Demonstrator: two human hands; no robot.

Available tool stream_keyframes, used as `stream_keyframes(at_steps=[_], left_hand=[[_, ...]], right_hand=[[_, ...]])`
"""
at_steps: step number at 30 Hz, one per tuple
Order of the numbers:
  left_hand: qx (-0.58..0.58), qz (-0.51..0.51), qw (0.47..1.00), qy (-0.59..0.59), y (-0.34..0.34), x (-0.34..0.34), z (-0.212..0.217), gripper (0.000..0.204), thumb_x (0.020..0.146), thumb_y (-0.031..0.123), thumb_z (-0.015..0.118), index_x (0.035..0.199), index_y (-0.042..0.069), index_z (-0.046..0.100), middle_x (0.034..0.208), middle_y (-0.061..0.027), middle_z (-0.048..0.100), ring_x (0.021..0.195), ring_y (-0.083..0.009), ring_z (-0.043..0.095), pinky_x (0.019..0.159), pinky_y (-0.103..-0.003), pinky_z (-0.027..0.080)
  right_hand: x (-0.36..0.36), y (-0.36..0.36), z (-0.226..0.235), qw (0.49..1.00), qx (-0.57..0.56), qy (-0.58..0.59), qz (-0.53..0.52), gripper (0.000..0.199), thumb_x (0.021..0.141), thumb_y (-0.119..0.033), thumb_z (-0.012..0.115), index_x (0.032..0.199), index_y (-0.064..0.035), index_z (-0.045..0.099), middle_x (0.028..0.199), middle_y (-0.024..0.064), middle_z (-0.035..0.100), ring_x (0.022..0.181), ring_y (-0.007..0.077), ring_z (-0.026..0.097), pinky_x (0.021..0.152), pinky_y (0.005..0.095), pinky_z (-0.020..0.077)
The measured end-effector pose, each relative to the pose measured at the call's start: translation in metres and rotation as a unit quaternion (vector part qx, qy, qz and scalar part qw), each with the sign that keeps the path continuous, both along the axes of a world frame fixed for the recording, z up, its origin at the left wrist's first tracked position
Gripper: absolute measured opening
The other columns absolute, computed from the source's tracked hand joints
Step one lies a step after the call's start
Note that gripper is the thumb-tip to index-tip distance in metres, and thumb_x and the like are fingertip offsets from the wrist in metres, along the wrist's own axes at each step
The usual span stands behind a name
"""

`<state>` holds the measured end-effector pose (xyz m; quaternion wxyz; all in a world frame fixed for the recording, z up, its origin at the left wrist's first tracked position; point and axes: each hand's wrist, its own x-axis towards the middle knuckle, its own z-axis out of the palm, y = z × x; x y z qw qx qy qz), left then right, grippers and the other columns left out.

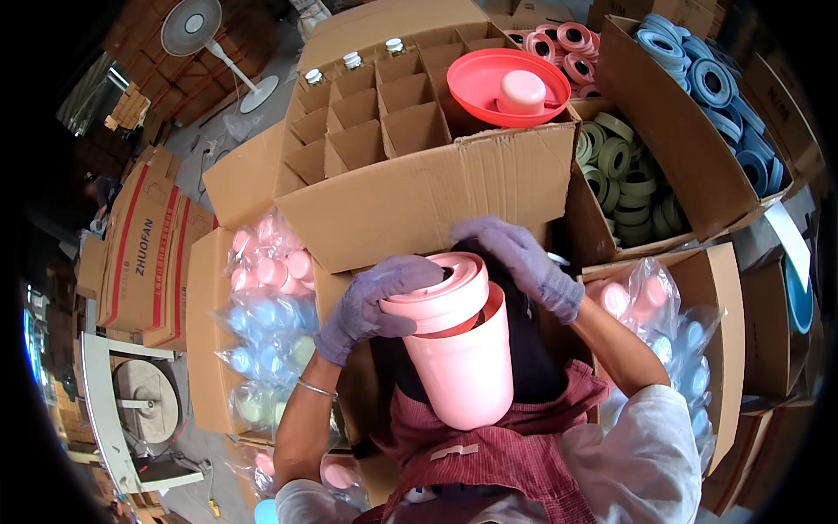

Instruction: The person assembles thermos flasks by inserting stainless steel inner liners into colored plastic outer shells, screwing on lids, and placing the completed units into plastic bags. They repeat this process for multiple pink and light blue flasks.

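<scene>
A pink plastic container [464,367] stands against my apron, just below the middle of the view. A pink ring-shaped lid [441,293] sits tilted on its top. My left hand [371,301], in a purple glove, grips the left side of the lid. My right hand [524,258], also gloved, rests at the lid's upper right edge with its fingers curled over it.
A big cardboard box with dividers [384,113] holds three bottles [353,61] and a red bowl [506,83]. Boxes of pink [567,48], olive [624,175] and blue rings [711,83] stand at right. Bags of pastel caps [266,306] lie at left. A fan [196,31] stands behind.
</scene>
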<state>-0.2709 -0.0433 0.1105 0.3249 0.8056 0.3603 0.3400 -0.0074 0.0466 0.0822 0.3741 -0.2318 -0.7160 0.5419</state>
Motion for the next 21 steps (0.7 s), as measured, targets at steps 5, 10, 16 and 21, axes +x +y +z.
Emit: stream_keyframes(at_steps=[5,10,16,21], left_hand=[[-0.01,-0.072,0.997,-0.001,0.004,0.011,0.0,0.073,0.079,0.057,0.072,0.128,0.004,0.061,0.129,-0.0119,0.062,0.122,-0.038,0.054,0.105,-0.045,0.042],[0.003,-0.055,0.998,0.009,-0.017,0.022,-0.014,0.08,0.077,0.063,0.07,0.128,0.003,0.06,0.128,-0.0158,0.06,0.121,-0.0405,0.053,0.104,-0.046,0.042],[0.034,0.11,0.987,0.109,-0.058,0.063,0.027,0.058,0.093,0.044,0.061,0.127,-0.002,0.055,0.124,-0.0231,0.058,0.117,-0.041,0.055,0.101,-0.045,0.043],[-0.103,0.148,0.958,-0.225,-0.048,0.04,-0.05,0.044,0.099,0.013,0.052,0.14,-0.001,0.044,0.139,-0.0168,0.051,0.13,-0.0294,0.048,0.112,-0.037,0.036]], right_hand=[[-0.009,-0.037,0.012,1.0,0.014,-0.022,0.005,0.027,0.1,-0.016,0.043,0.108,0.0003,0.063,0.108,0.0148,0.066,0.1,0.0257,0.062,0.09,0.0335,0.0484],[-0.005,-0.052,-0.026,0.994,-0.098,-0.009,0.038,0.041,0.106,-0.02,0.032,0.118,0.0084,0.06,0.122,0.0161,0.063,0.11,0.0217,0.06,0.103,0.0326,0.0434],[-0.009,-0.016,-0.075,0.967,-0.191,0.066,0.153,0.038,0.104,-0.018,0.036,0.116,0.0077,0.062,0.121,0.0151,0.065,0.112,0.0227,0.06,0.102,0.0319,0.0438],[0.025,-0.073,0.039,0.975,0.203,-0.054,0.072,0.042,0.091,-0.022,0.06,0.127,-0.0008,0.061,0.122,0.018,0.061,0.113,0.0334,0.058,0.101,0.043,0.0429]])
